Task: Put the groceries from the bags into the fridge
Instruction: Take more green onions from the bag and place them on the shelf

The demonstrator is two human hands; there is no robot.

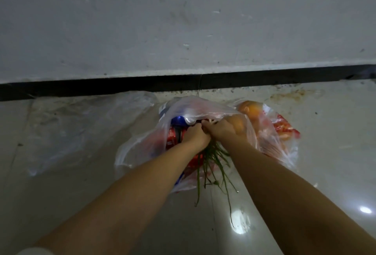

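Both hands are down in the clear plastic bag (203,108) on the floor (81,183) by the wall: left hand (195,134) and right hand (221,130) have fingers curled tight around the green stalks (213,163), with red soda cans (173,138) and oranges (250,108) beside them

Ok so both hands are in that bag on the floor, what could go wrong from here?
1. The left hand and right hand bunch thin plastic; the bag may tear.
2. Loose greens trail out and could drop.
3. The orange near the second bag's opening might roll away.
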